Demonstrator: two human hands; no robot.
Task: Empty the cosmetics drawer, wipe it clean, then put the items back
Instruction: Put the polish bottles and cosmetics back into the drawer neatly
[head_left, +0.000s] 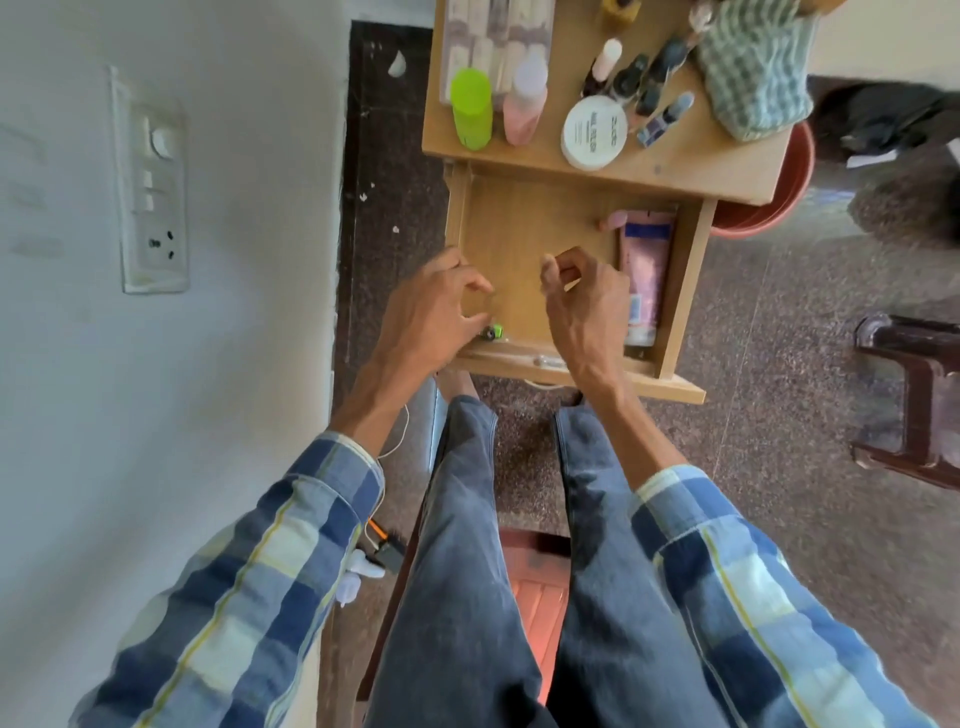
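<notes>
The little wooden table has the bottles and jars standing on top, with a checked cloth at its far right corner. Under it the drawer is pulled out and nearly bare. A pink tube lies along its right wall, and a tiny green thing sits by the front edge.

The left hand curls its fingers over that green thing, maybe touching it; I cannot tell. The right hand hangs over the middle, fingers bent, holding nothing. I think emptying is almost done. Wiping and putting back are left.
</notes>
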